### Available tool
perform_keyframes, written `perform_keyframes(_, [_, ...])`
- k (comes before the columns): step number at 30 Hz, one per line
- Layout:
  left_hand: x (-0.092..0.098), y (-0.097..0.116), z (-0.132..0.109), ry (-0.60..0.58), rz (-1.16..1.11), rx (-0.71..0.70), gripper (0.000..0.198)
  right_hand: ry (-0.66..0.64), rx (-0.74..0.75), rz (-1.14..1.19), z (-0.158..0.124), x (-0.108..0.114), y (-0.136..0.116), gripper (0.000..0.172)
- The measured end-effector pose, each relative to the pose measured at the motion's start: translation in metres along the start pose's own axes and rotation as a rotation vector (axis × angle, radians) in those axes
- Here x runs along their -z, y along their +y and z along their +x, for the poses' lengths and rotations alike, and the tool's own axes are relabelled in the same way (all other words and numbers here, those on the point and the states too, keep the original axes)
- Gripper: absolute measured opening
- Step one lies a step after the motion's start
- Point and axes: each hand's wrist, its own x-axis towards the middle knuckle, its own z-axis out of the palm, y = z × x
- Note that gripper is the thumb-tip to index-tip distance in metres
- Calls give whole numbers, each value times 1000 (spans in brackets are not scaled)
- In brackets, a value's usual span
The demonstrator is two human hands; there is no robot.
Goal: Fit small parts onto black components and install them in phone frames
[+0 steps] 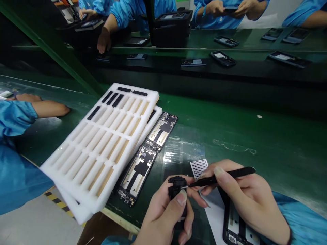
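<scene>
My left hand [166, 217] is closed around a small black plastic part [176, 186], held up near the table's front edge. My right hand [245, 197] pinches black tweezers [224, 177], whose tip touches the top of the black part. Just behind the hands lies a small white sheet dotted with tiny stickers [199, 167]. Under my right hand an open phone frame [235, 228] rests on white paper.
A stack of white foam trays [102, 146] with slots sits at left, partly over two open phone frames [138, 173] [161, 131]. Another person's arm in a blue sleeve [38, 110] rests at far left. Across a raised ledge, other workers handle phones [223, 58].
</scene>
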Motion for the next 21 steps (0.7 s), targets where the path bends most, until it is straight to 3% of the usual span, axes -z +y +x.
perform_keyframes(6, [-4, 2, 1, 95, 155, -25, 38, 6, 161, -110, -3, 17, 5, 21])
perform_keyframes(9, [0, 0, -1, 207, 515, -112, 38, 87, 12, -135, 6, 42, 19, 36])
perform_keyframes(11, [8, -6, -2, 248, 872, -215, 35, 64, -122, -100, 6, 57, 34, 44])
perform_keyframes(13, [18, -14, 0, 170, 1283, -413, 37, -21, -197, -58, -1, 64, 51, 44])
perform_keyframes(16, [23, -24, 6, -49, 1898, -699, 52, -105, -171, -52, -17, 62, 72, 40])
perform_keyframes(18, [20, -28, 11, -136, 2188, -726, 59, -137, -115, -68, -24, 60, 80, 36])
perform_keyframes(21, [10, -32, 18, -172, 2367, -687, 64, -191, -33, -96, -26, 60, 85, 32])
